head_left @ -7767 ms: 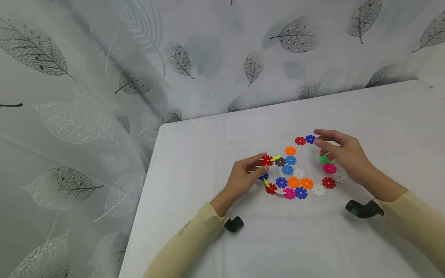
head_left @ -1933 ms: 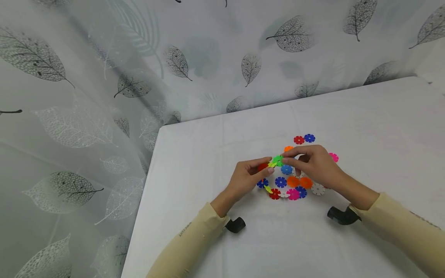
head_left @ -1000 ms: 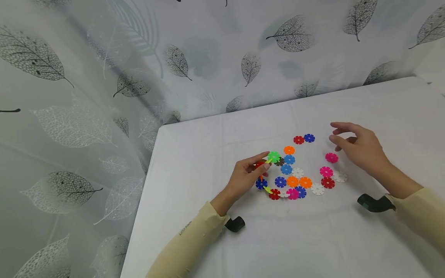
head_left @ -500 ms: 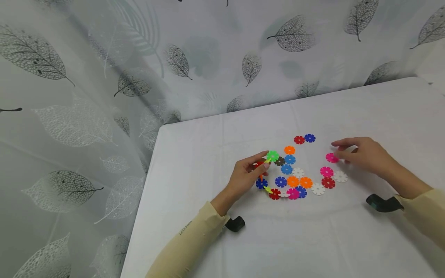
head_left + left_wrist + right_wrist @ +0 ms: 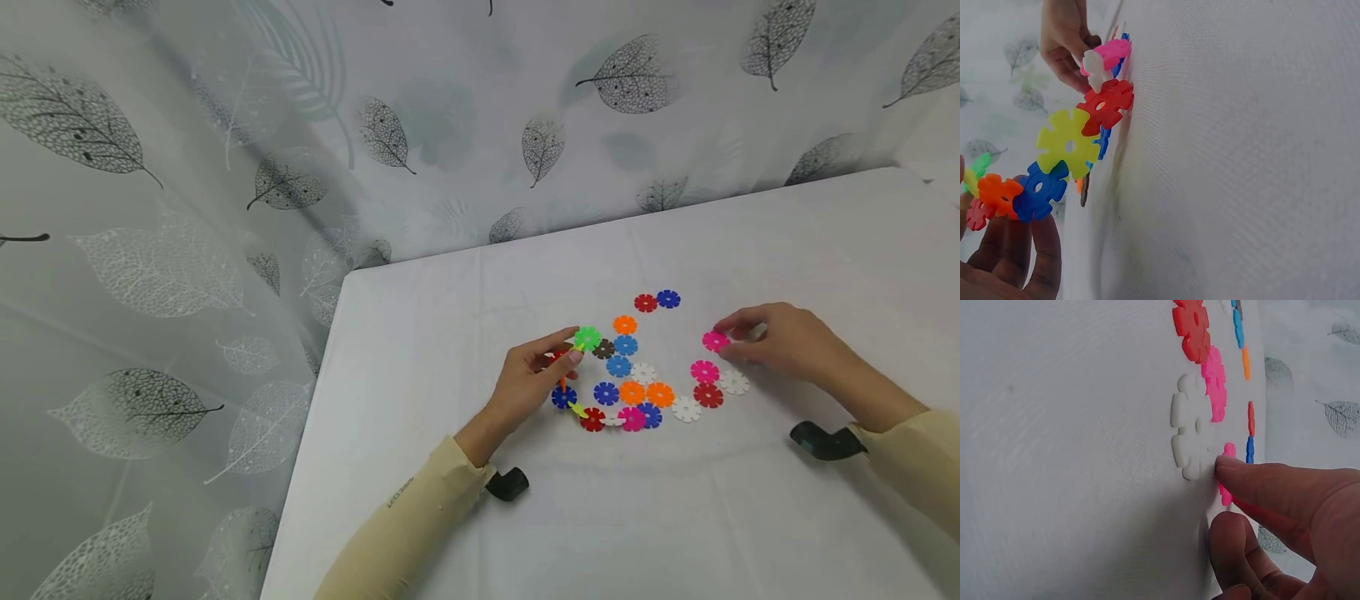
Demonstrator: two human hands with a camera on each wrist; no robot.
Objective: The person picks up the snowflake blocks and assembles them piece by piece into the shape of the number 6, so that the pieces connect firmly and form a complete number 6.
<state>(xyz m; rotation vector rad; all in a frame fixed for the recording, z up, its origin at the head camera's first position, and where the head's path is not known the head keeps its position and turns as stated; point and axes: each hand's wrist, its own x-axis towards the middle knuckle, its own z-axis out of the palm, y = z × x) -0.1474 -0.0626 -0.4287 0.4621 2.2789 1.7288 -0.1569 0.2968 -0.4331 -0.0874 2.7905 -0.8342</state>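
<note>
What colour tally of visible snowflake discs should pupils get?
Red discs: 4
Dark blue discs: 4
Light blue discs: 2
Orange discs: 4
White discs: 4
Pink discs: 3
Yellow discs: 2
Green disc: 1
Brown disc: 1
Total: 25

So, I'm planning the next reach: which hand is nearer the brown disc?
Left: the left hand holds a linked chain just left of the brown disc; the right hand is farther off, rightward, at a pink disc.

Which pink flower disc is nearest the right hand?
The pink flower disc farthest back, clear of its neighbours, at the right hand; the other two pink discs have others close beside them.
</note>
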